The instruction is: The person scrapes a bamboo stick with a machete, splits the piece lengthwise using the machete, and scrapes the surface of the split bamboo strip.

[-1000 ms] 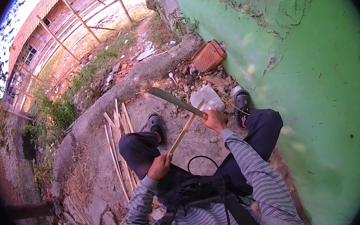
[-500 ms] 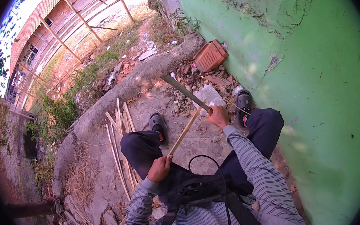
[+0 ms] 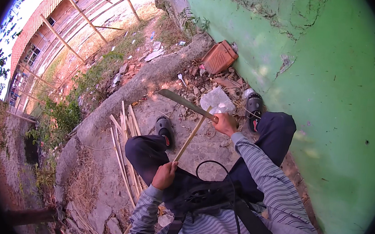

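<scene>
My right hand is closed round the handle of a machete, whose long dull blade points to the upper left. In my left hand is the lower end of a bamboo strip, just above my left knee. The strip slants up and to the right, and its far end meets the blade close to the machete's handle. At this crossing I cannot tell how deep the edge sits in the strip. Several more pale bamboo strips lie in a bundle on the ground left of my left leg.
A green wall rises along my right side. Rubble, a white plastic bag and a cracked orange plastic container lie ahead. A low rough concrete ridge curves across from front to left. A black cable loops over my lap.
The machete has swung so its blade lies flatter and its tip sits lower and further left. My right hand has shifted slightly left and down; the left hand hardly moved.
</scene>
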{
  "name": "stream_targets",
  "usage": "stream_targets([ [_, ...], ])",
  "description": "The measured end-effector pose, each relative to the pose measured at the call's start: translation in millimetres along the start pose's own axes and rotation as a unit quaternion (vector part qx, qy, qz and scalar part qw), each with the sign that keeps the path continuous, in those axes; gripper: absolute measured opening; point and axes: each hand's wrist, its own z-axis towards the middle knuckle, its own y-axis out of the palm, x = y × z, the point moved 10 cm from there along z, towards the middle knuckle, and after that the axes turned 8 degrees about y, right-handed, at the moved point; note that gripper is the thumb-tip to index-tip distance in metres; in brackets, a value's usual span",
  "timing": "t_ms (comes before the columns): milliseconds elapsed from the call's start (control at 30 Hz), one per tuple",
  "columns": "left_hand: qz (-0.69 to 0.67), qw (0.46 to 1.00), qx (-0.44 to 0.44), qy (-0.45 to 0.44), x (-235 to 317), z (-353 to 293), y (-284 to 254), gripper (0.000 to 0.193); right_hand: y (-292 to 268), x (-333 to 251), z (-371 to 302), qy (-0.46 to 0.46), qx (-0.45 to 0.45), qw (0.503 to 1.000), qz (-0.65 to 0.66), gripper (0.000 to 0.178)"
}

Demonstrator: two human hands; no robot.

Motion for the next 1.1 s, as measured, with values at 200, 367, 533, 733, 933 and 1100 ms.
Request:
stream_targets([
  [200,-0.046,0.998,0.039,-0.024,-11.8,3.1,-3.3,0.036,-5.7,-5.4,-4.7,0.03,-0.016,0.999,0.02,0.017],
  [367,-0.028,0.998,0.049,-0.003,1.0,29.0,-8.1,0.029,-22.4,-33.0,-11.8,0.002,-0.025,0.999,0.036,0.017],
  [533,-0.116,0.99,0.076,0.015,-6.3,65.7,18.3,0.031,-16.9,-61.3,-32.6,-0.032,-0.032,0.998,0.05,0.013],
  [733,-0.125,0.989,0.073,0.038,-18.6,94.4,36.0,0.038,-17.2,-71.4,-55.1,-0.1,0.059,0.992,0.054,0.011],
  [933,-0.082,0.996,0.02,-0.025,-23.7,111.3,61.1,0.042,16.8,-61.5,-52.5,-0.053,-0.046,0.997,0.021,0.012],
  [1100,0.066,0.993,0.096,0.003,-7.7,110.2,58.4,0.037,30.1,-46.7,-50.0,-0.045,-0.051,0.998,-0.005,0.015],
])
